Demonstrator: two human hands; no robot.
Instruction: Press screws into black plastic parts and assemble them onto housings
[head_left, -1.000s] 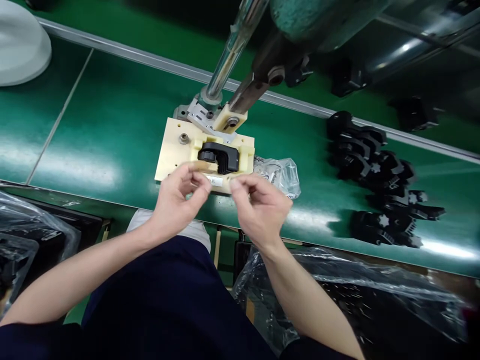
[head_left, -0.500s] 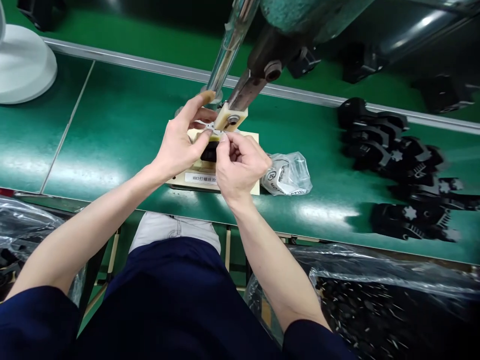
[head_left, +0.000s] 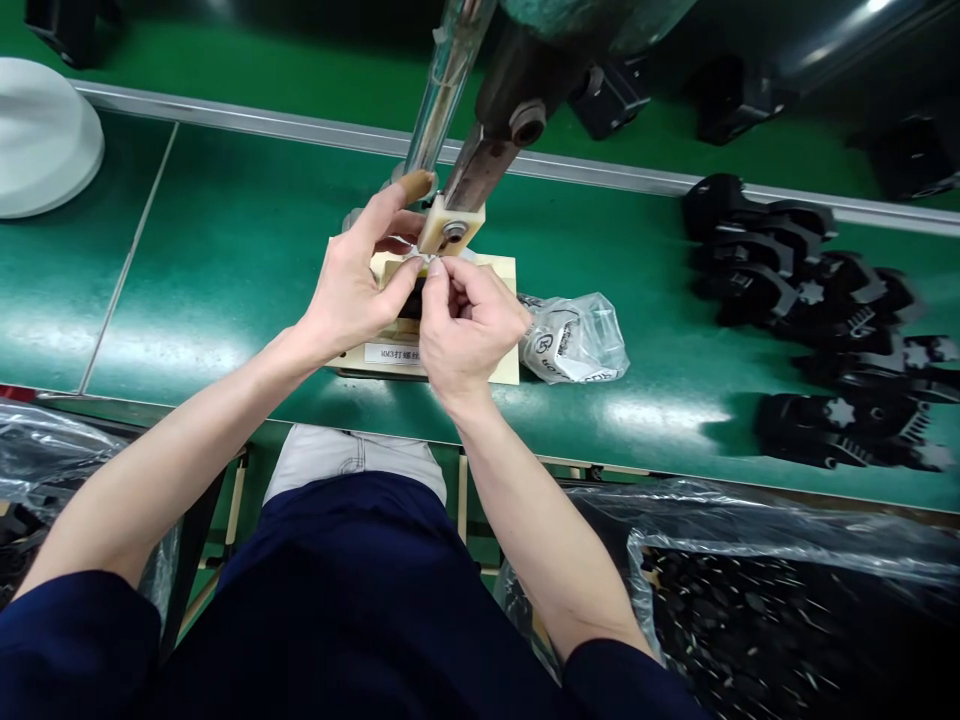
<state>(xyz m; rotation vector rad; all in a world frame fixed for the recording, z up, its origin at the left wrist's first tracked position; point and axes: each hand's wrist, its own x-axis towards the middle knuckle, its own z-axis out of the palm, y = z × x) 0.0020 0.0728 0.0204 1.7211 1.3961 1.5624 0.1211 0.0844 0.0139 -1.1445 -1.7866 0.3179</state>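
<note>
Under the cream block (head_left: 453, 228) at the foot of the metal press arm (head_left: 480, 170), both hands meet over a cream fixture (head_left: 504, 368) with a white label (head_left: 391, 354). My left hand (head_left: 360, 270) curves around the left side, thumb and fingers at a small white piece that is mostly hidden; a tan cover is on one fingertip. My right hand (head_left: 472, 315) is closed in a pinch just below the block, at the same spot. What its fingertips grip is too small to name. A black part of the fixture shows partly between the hands.
A clear plastic bag (head_left: 577, 340) lies right of the fixture. Several black parts (head_left: 810, 420) with white star shapes sit on the green table (head_left: 225, 220) at the right. Plastic-lined bins (head_left: 750, 630) stand below the table edge. A white round object (head_left: 45, 140) is at far left.
The view has shifted slightly. My right hand has moved a little left towards my left hand; both stay at the fixture, with their grips much the same.
</note>
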